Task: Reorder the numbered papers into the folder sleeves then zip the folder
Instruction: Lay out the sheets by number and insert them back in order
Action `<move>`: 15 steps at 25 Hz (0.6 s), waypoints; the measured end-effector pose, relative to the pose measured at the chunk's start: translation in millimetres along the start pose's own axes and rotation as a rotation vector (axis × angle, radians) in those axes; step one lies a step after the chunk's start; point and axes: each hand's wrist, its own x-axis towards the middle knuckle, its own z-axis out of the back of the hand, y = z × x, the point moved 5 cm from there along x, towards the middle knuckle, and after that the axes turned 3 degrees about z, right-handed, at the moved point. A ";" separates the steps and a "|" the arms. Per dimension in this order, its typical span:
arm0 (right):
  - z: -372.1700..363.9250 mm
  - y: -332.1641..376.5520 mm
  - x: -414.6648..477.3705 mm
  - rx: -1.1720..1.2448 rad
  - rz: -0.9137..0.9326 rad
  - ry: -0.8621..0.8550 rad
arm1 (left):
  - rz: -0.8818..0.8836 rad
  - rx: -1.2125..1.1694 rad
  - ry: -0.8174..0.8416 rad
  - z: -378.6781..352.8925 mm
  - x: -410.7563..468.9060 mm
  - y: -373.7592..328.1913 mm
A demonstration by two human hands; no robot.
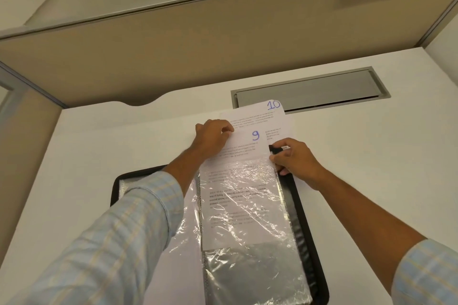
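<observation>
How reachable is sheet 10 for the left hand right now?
Probably yes. Sheet 10 lies on the desk just beyond the left hand, its top part uncovered. But that hand grips sheet 9, which overlaps sheet 10, so it would have to let go first.

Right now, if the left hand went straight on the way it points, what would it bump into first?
Probably the paper marked 10, lying just past the paper marked 9 that the left hand pinches; depth is hard to judge.
</observation>
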 end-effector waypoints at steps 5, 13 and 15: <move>2.0 -5.5 -6.9 0.035 -0.016 -0.055 | 0.007 -0.107 0.074 -9.7 -16.8 3.8; 2.2 -6.7 -9.2 0.036 -0.020 -0.151 | -0.094 -0.069 0.230 -17.9 -62.3 -1.6; 0.8 -5.7 -10.1 0.028 -0.022 -0.162 | -0.113 -0.031 0.229 -18.4 -69.0 -4.6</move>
